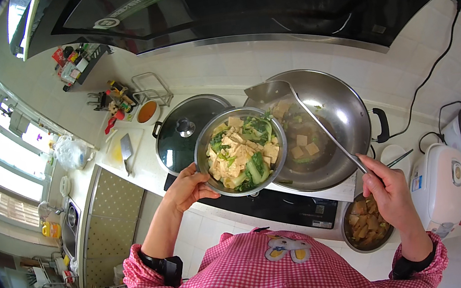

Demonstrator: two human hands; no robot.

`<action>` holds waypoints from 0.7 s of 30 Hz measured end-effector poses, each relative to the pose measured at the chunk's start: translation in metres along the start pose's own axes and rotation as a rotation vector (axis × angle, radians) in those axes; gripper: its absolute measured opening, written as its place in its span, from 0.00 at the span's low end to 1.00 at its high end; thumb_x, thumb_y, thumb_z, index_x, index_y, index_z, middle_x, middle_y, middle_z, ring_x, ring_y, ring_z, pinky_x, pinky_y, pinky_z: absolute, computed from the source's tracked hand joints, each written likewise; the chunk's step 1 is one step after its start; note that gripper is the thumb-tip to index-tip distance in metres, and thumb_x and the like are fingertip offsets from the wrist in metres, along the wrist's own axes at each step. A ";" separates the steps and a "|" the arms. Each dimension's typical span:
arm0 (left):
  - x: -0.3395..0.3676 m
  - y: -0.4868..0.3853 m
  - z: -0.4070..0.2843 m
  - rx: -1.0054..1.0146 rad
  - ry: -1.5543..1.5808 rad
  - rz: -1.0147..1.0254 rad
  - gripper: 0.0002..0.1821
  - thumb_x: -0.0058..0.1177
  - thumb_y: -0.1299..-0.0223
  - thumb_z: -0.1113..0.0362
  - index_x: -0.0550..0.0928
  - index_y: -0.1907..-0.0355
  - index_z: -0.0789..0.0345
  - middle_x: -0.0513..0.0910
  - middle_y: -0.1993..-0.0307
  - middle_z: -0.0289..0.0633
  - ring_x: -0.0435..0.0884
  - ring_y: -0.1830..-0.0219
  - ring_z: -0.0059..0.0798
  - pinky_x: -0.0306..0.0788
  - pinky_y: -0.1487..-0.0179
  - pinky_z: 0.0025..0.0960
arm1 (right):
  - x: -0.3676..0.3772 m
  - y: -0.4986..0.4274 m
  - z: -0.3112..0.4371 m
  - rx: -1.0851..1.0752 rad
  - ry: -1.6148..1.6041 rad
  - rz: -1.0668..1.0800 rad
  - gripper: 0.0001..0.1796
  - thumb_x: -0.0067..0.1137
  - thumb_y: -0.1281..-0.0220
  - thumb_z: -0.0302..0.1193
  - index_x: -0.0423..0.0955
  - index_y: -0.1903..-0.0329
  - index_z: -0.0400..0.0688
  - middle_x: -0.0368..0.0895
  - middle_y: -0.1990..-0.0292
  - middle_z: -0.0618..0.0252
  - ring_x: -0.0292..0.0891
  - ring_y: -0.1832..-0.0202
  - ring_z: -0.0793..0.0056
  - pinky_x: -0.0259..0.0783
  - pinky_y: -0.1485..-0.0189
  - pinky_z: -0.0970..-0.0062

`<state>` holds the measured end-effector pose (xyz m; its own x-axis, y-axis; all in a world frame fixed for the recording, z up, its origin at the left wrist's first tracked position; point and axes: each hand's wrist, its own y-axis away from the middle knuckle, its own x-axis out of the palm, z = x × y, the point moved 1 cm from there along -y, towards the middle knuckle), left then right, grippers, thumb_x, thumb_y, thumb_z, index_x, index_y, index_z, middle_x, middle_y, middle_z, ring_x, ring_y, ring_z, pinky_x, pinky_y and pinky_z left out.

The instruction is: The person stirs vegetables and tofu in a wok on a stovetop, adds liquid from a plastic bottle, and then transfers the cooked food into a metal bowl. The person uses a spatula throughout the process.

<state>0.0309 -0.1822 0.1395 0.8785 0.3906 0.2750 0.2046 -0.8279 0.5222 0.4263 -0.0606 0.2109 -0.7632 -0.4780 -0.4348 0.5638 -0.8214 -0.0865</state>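
My left hand grips the lower left rim of a stainless steel bowl. Sliced tofu and cooked leafy greens fill this bowl, which is held over the left edge of a large steel wok. In my right hand is the long handle of a metal ladle. The ladle's head reaches across to the wok's far left side, beside the bowl. Several tofu pieces lie in shallow, cloudy liquid at the wok's bottom, with bits of green. The bowl hides part of the wok.
A glass-lidded pan stands left of the wok; further left, a cleaver lies on a cutting board. At right are a pan of cooked food and a white rice cooker. A range hood overhangs the stove.
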 end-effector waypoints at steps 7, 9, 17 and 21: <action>-0.002 -0.001 0.001 -0.001 0.015 0.008 0.20 0.42 0.38 0.76 0.63 0.42 0.71 0.82 0.63 0.52 0.85 0.71 0.39 0.84 0.64 0.33 | 0.005 0.011 0.003 0.045 0.097 0.074 0.19 0.50 0.38 0.21 0.71 0.43 0.35 0.74 0.78 0.56 0.72 0.79 0.73 0.68 0.72 0.76; -0.003 0.000 0.002 0.007 0.032 0.023 0.20 0.42 0.38 0.75 0.63 0.42 0.71 0.82 0.63 0.53 0.85 0.71 0.40 0.84 0.64 0.34 | 0.003 0.019 0.008 0.024 0.109 0.121 0.19 0.50 0.38 0.21 0.71 0.43 0.35 0.74 0.78 0.57 0.72 0.79 0.74 0.68 0.72 0.76; -0.005 -0.004 0.004 -0.010 0.005 -0.021 0.22 0.43 0.39 0.76 0.63 0.41 0.70 0.81 0.58 0.52 0.85 0.67 0.38 0.84 0.63 0.34 | -0.005 0.002 -0.006 0.070 -0.034 -0.016 0.18 0.50 0.37 0.23 0.71 0.44 0.34 0.75 0.78 0.60 0.71 0.78 0.77 0.67 0.72 0.78; -0.006 -0.005 0.006 0.007 -0.013 -0.061 0.21 0.44 0.40 0.77 0.66 0.42 0.71 0.80 0.56 0.50 0.85 0.65 0.37 0.84 0.63 0.33 | 0.010 -0.041 -0.044 0.084 0.128 -0.115 0.18 0.50 0.36 0.26 0.71 0.45 0.34 0.78 0.76 0.56 0.74 0.77 0.69 0.70 0.71 0.73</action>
<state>0.0267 -0.1829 0.1304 0.8701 0.4348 0.2320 0.2607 -0.8056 0.5321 0.4090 -0.0177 0.1705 -0.7716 -0.3403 -0.5374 0.4425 -0.8941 -0.0692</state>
